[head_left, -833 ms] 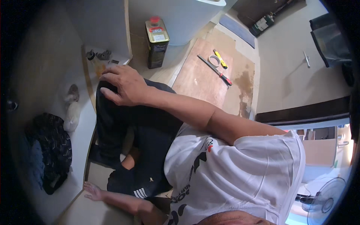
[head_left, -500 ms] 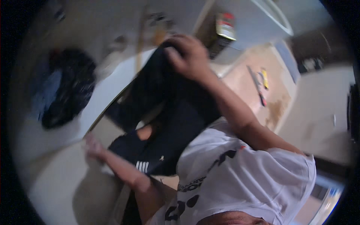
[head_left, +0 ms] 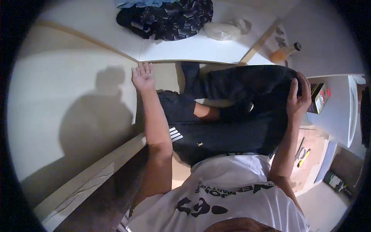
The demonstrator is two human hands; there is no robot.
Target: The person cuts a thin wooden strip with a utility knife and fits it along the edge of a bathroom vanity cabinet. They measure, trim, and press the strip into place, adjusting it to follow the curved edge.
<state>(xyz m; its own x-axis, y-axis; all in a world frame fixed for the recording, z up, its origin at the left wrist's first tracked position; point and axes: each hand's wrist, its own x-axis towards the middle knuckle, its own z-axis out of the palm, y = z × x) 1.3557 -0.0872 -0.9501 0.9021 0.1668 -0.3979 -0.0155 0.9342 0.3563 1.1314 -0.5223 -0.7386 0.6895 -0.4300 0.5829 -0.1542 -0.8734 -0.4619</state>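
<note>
My left hand [head_left: 143, 77] is raised with its palm up and fingers spread, holding nothing. Its fingertips are near the front edge of a white shelf [head_left: 179, 54], at the wall corner; I cannot tell whether they touch it. Palm down on my bent knee, my right hand [head_left: 300, 96] rests on the dark trousers [head_left: 239, 133], thumb apart from the fingers. The trousers have white stripes on one side and a small light emblem. Between the dark cloth a bit of bare leg [head_left: 206, 112] shows.
On the shelf lie a black patterned cloth [head_left: 174, 21], a clear plastic bag [head_left: 222, 31] and an orange bottle [head_left: 284, 53]. A dark box [head_left: 320, 97] stands beyond my right hand. A yellow cutter [head_left: 304, 157] lies on a brown board [head_left: 317, 141]. My shadow falls on the left wall [head_left: 42, 96].
The whole view has turned and steadied, so the shelf now lies straight ahead. My right hand stays on the knee. My left hand is still off the trousers and now shows plainly with spread fingers.
</note>
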